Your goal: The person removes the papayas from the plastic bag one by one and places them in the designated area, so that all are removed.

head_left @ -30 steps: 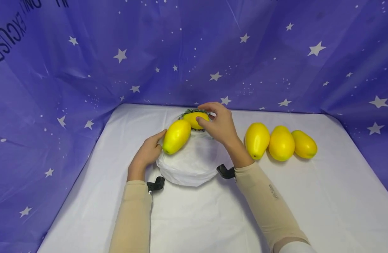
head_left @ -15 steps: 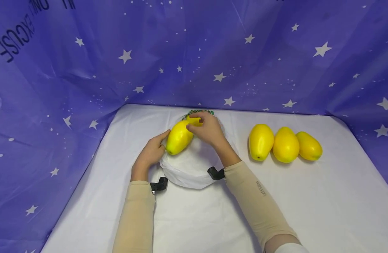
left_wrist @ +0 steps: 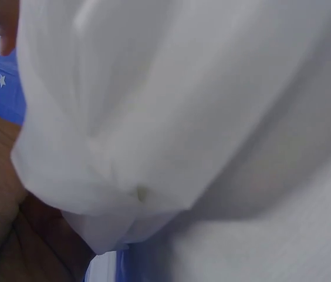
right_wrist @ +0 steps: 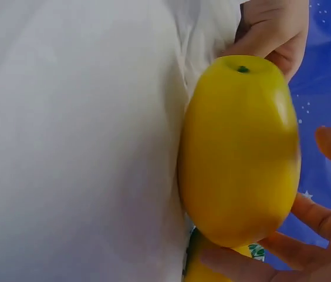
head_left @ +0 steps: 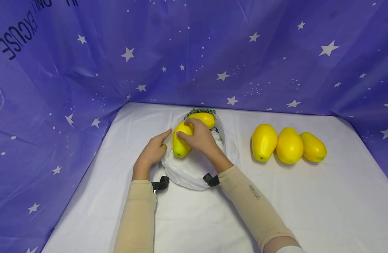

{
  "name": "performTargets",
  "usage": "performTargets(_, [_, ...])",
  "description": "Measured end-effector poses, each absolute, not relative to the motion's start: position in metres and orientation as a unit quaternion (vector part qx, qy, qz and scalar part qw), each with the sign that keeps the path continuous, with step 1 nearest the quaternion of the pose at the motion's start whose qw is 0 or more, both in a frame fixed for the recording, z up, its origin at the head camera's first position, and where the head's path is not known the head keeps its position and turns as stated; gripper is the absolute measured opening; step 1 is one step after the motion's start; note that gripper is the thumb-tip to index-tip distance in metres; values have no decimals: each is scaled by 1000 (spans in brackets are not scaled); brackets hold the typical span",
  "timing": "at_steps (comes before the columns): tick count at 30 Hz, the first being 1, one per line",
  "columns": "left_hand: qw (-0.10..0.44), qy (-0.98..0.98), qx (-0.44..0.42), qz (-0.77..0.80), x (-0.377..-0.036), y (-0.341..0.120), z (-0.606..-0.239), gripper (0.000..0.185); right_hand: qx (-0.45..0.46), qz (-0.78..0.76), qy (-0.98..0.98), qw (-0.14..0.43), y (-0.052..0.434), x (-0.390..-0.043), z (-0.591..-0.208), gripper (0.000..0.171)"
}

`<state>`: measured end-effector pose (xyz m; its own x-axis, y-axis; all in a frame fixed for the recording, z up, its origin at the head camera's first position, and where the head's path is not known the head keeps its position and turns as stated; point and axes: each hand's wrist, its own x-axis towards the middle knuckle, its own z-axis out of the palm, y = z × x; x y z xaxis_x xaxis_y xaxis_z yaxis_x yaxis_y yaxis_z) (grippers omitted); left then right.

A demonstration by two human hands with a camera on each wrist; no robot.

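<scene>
The white-covered table (head_left: 339, 207) is enclosed on the visible sides by blue-purple, star-printed sheeting (head_left: 260, 63), lettered at upper left. A white plastic bag (head_left: 189, 180) with green print is laid near the far edge, its rim gripped by the left hand (head_left: 152, 151), index finger extended. The front mango (right_wrist: 240, 153) is located at the bag's opening, with the right hand (head_left: 199, 137) spread loosely around it; firm hold cannot be confirmed. A rear mango (head_left: 208, 120) is placed behind it. Three mangoes (head_left: 289, 146) are aligned at right.
</scene>
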<state>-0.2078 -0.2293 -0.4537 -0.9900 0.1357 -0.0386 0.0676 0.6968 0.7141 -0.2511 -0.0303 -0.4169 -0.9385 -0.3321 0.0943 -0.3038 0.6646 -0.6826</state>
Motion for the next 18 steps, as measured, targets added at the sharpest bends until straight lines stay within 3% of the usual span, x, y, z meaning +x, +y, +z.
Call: performTargets(18, [47, 922, 52, 382, -205, -226, -452, 63, -120, -531, 834, 89, -4, -247, -431, 55])
